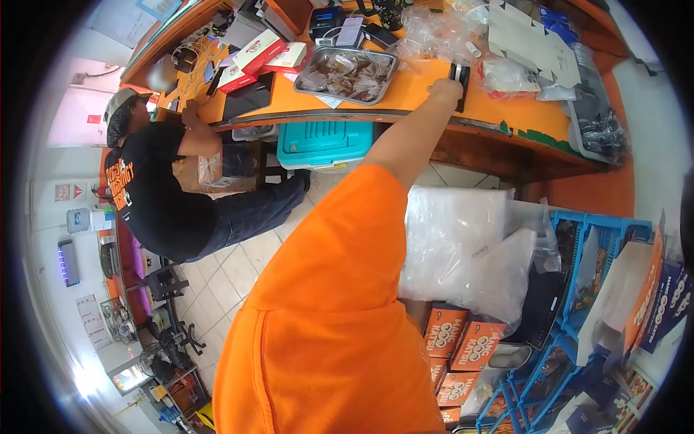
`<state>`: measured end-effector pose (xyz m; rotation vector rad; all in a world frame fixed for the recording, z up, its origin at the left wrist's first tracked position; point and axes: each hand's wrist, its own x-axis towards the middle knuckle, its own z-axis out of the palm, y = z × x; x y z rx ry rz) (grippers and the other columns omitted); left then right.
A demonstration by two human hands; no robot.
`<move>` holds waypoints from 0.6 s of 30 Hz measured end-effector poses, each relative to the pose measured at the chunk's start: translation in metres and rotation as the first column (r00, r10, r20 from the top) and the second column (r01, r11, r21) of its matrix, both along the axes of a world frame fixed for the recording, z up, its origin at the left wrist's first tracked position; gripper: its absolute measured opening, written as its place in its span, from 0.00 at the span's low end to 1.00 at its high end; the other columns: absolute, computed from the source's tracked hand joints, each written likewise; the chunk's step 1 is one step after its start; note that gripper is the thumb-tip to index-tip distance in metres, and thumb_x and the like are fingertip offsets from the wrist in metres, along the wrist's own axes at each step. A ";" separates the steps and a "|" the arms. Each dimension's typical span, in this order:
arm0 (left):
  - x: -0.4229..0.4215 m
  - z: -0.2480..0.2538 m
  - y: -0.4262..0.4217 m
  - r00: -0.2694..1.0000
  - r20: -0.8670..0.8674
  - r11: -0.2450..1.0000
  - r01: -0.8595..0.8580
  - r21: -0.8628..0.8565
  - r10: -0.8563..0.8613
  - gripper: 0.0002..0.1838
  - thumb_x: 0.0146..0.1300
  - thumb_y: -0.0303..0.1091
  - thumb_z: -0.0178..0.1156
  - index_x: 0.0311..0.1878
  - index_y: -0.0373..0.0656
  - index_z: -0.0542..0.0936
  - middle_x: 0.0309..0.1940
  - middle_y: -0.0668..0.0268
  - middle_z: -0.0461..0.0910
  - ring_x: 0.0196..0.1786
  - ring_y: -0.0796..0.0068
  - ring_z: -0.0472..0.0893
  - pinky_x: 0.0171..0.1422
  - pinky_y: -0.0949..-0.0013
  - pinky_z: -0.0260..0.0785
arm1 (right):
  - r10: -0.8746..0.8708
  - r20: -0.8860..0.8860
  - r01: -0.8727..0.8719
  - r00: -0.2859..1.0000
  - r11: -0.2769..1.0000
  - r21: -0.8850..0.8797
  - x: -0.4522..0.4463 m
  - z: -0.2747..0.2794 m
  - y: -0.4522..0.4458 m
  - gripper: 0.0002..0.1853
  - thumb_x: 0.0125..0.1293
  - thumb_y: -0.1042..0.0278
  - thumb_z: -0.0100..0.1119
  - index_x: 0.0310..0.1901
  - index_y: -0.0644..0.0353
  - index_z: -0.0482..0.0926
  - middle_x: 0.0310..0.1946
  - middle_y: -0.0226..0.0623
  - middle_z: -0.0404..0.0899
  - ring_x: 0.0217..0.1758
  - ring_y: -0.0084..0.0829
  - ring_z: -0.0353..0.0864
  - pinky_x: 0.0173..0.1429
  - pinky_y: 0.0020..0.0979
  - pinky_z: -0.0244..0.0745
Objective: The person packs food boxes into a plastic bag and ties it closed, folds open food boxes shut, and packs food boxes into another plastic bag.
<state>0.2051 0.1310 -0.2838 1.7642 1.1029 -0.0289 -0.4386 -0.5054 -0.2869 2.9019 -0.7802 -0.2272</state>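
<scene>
My left arm, in an orange sleeve, reaches over the orange counter (419,87). At its end my left hand (445,90) is closed on a narrow black object (461,85) with a pale strip near the top; its exact kind is not clear. Left of the hand sits a metal tray (347,100) holding several small clear bags (350,72) with brown contents. Crumpled clear plastic bags (426,36) lie just beyond the hand, and a white cardboard piece (531,43) is to the right. My right hand is outside the picture.
A person in a black shirt (155,192) sits at the counter's left part. Red-and-white boxes (256,54) lie near the tray. Under the counter stands a teal-lidded bin (325,145). Below right are plastic-wrapped white packs (455,242), orange boxes (477,343) and blue crates (571,289).
</scene>
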 end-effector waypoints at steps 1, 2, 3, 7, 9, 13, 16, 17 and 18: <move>0.003 -0.012 0.003 0.999 0.009 0.999 0.049 0.002 -0.049 0.22 0.61 0.39 0.59 0.53 0.34 0.81 0.51 0.52 0.81 0.53 0.54 0.80 0.62 0.58 0.66 | -0.004 0.000 0.004 1.000 1.000 0.001 0.000 0.000 0.000 0.39 0.68 0.44 0.54 0.74 0.57 0.58 0.65 0.57 0.67 0.64 0.56 0.69 0.63 0.54 0.66; 0.003 -0.027 0.004 0.970 0.177 0.977 -0.136 -0.164 0.165 0.20 0.60 0.37 0.60 0.50 0.33 0.82 0.47 0.52 0.83 0.48 0.56 0.82 0.58 0.61 0.68 | -0.009 0.001 0.009 1.000 1.000 0.003 -0.002 0.000 0.000 0.39 0.68 0.44 0.54 0.74 0.57 0.58 0.65 0.57 0.67 0.63 0.56 0.69 0.63 0.54 0.67; 0.006 -0.039 0.003 0.871 0.299 0.894 -0.279 -0.351 0.390 0.18 0.59 0.34 0.62 0.47 0.32 0.83 0.43 0.53 0.84 0.43 0.58 0.84 0.54 0.63 0.69 | -0.014 -0.001 0.014 1.000 1.000 0.004 -0.002 0.000 0.001 0.39 0.68 0.44 0.54 0.74 0.57 0.58 0.64 0.56 0.67 0.63 0.56 0.69 0.63 0.54 0.67; -0.065 0.016 -0.040 0.788 0.454 0.884 -0.233 -0.406 0.417 0.13 0.57 0.30 0.64 0.44 0.34 0.83 0.40 0.56 0.84 0.39 0.63 0.82 0.44 0.65 0.72 | -0.034 0.006 0.034 0.999 0.999 0.015 -0.009 -0.003 0.002 0.39 0.68 0.43 0.54 0.74 0.56 0.57 0.64 0.56 0.68 0.62 0.57 0.70 0.61 0.55 0.68; -0.079 0.001 -0.051 0.727 0.400 0.759 -0.252 -0.600 0.558 0.07 0.57 0.29 0.64 0.38 0.37 0.82 0.32 0.61 0.82 0.31 0.68 0.78 0.33 0.63 0.69 | -0.043 0.010 0.043 0.999 0.999 0.016 -0.014 -0.006 0.002 0.39 0.68 0.43 0.54 0.74 0.55 0.57 0.63 0.56 0.69 0.61 0.57 0.71 0.61 0.55 0.68; -0.070 -0.033 -0.032 0.829 0.245 0.654 -0.180 -0.735 0.503 0.02 0.60 0.30 0.65 0.34 0.46 0.82 0.22 0.69 0.77 0.24 0.73 0.72 0.25 0.64 0.61 | -0.067 0.008 0.067 0.998 0.997 0.026 -0.030 -0.004 0.003 0.40 0.67 0.42 0.54 0.75 0.54 0.57 0.62 0.56 0.70 0.60 0.57 0.72 0.60 0.55 0.69; -0.053 -0.022 -0.002 0.866 -0.220 0.835 0.494 0.242 -0.449 0.13 0.67 0.39 0.54 0.40 0.44 0.86 0.39 0.60 0.84 0.42 0.63 0.83 0.44 0.58 0.74 | -0.118 0.021 0.117 0.993 0.993 0.024 -0.047 -0.005 0.007 0.40 0.67 0.41 0.55 0.75 0.53 0.57 0.62 0.56 0.70 0.59 0.57 0.73 0.59 0.55 0.70; -0.049 -0.012 0.009 0.698 -0.491 0.524 0.715 0.462 -0.521 0.17 0.69 0.42 0.51 0.43 0.42 0.86 0.45 0.57 0.86 0.49 0.58 0.85 0.52 0.55 0.77 | -0.133 0.030 0.132 0.991 0.991 0.023 -0.053 -0.004 0.008 0.40 0.67 0.41 0.55 0.75 0.53 0.57 0.61 0.56 0.70 0.59 0.58 0.73 0.58 0.55 0.70; -0.053 -0.022 0.017 0.751 -0.431 0.595 0.660 0.459 -0.500 0.19 0.67 0.44 0.53 0.44 0.41 0.86 0.47 0.55 0.85 0.52 0.57 0.84 0.55 0.56 0.76 | -0.148 0.040 0.148 0.988 0.989 0.024 -0.057 -0.005 0.010 0.40 0.67 0.41 0.55 0.75 0.52 0.57 0.61 0.56 0.71 0.58 0.58 0.73 0.58 0.55 0.71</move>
